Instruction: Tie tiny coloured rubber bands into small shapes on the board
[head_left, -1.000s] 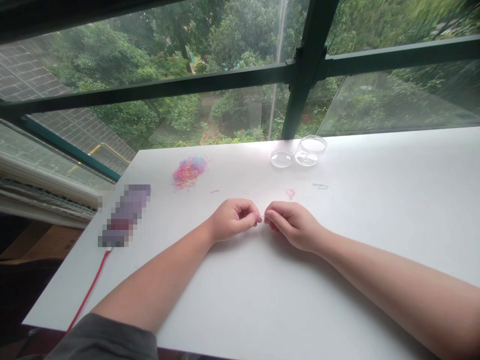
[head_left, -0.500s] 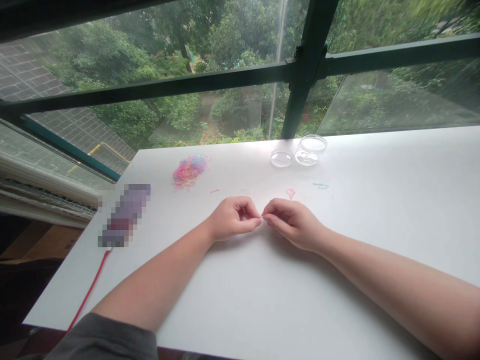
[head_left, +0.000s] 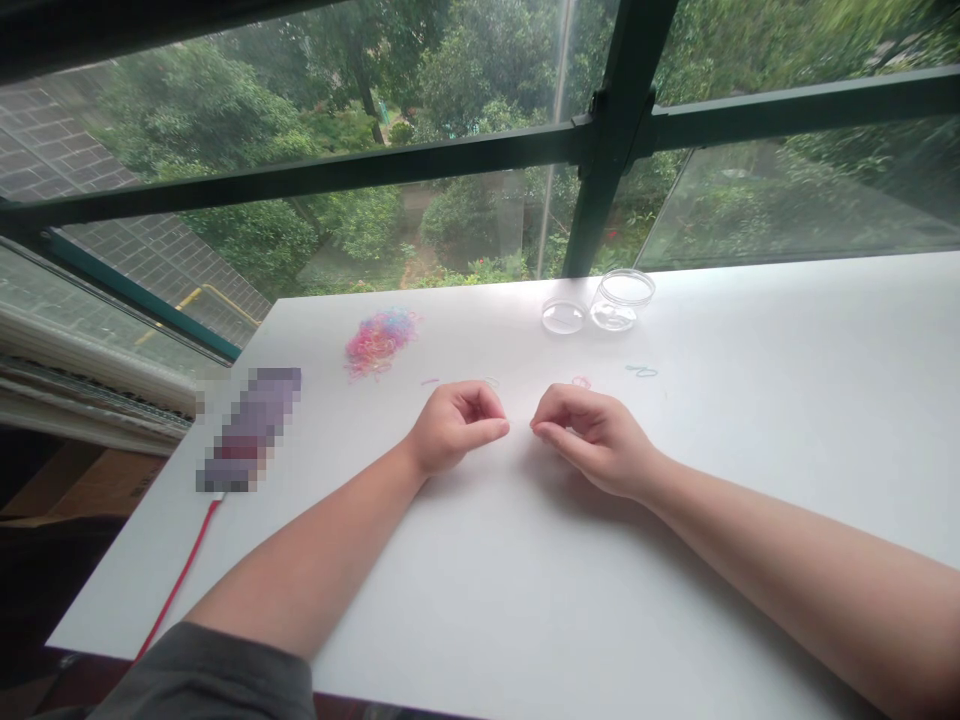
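Observation:
My left hand (head_left: 459,430) and my right hand (head_left: 591,440) hover low over the middle of the white table, facing each other with a small gap between. In each, thumb and forefinger are pinched; whatever the fingertips hold, if anything, is too small to make out. Just beyond them lie a few small rubber bands: a short pink one (head_left: 430,381), a pale one (head_left: 492,381) partly behind my left hand, and a pink clump (head_left: 581,382) beside my right. Farther right is a green band (head_left: 642,371). A heap of multicoloured rubber bands (head_left: 379,343) lies at the back left.
A clear round jar (head_left: 622,302) stands near the window edge, its clear lid (head_left: 563,318) beside it. On the left lies a blurred-out purple object (head_left: 253,425) with a red cable (head_left: 180,570) running off the table's front edge. The window frame (head_left: 480,155) borders the back.
My hands have drawn apart: the fingertips were nearly touching and now a gap separates them. The left moved slightly left and the right slightly up. The bands on the table stay put.

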